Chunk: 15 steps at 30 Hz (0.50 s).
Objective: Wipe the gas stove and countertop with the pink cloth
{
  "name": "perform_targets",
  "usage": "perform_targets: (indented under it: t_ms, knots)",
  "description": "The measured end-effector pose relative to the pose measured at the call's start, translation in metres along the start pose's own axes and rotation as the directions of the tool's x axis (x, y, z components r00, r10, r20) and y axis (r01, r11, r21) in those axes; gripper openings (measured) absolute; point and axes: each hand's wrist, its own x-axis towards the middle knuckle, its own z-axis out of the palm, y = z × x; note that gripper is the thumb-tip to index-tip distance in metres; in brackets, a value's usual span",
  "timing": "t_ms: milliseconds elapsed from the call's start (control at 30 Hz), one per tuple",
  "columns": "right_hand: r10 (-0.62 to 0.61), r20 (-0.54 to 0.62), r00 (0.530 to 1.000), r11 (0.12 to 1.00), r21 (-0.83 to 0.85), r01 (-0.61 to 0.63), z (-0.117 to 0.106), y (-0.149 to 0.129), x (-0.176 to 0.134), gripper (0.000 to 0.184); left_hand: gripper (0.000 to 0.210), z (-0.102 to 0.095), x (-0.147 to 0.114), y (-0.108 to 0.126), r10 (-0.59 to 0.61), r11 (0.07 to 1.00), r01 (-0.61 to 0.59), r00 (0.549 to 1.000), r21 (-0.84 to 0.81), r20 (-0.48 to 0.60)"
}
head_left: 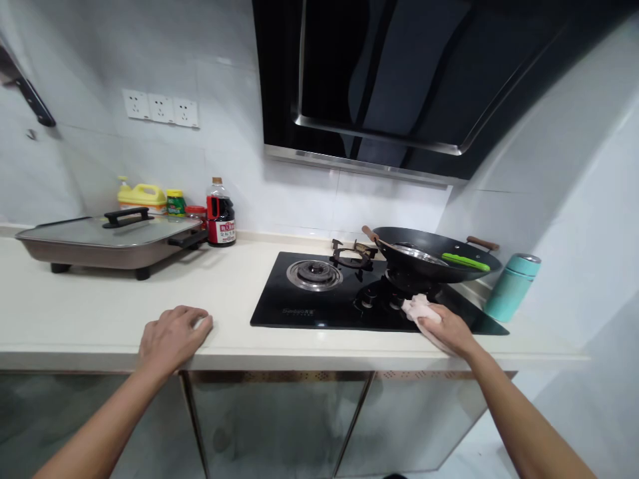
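My right hand (450, 327) is closed on a crumpled pale cloth (421, 309), which touches the front of the black glass gas stove (299, 316) beside the burner knobs (368, 301). Behind that hand, a black wok (424, 266) with wooden handles sits over the right burner. A metal utensil (417, 253) and a bright green handle (465, 261) lie in it. My left hand (174, 334) rests on the cream countertop (234, 293) left of the stove, fingers curled in and apparently holding nothing. On the left burner (314, 274) the pan support is off; a dark pan support (353, 255) stands behind it.
A lidded electric pan (110, 249) occupies the left counter. Behind it are a yellow jug (144, 198), a green jar (175, 203) and a dark sauce bottle (220, 216). At the right wall leans a turquoise flask (513, 287). A black range hood (379, 86) overhangs the stove.
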Motion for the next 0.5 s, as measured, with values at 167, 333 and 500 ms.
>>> perform_targets:
  t_ms: [167, 333, 500]
  knots:
    - [-0.200, -0.079, 0.977, 0.972, 0.108, 0.208, 0.019, -0.046, -0.042, 0.035, 0.045, 0.000, 0.000, 0.003, 0.001, 1.000, -0.001, 1.000, -0.011, -0.006]
    - [-0.496, -0.070, 0.865, 0.835, 0.235, 0.498, 0.052, -0.171, -0.074, 0.035, 0.046, -0.003, 0.003, 0.003, -0.004, 1.000, 0.005, 1.000, -0.011, 0.020]
    - [-0.690, 0.061, 0.721, 0.707, 0.267, 0.655, 0.077, -0.309, -0.087, 0.087, 0.047, 0.002, 0.008, -0.006, -0.006, 1.000, 0.006, 0.999, 0.008, 0.034]
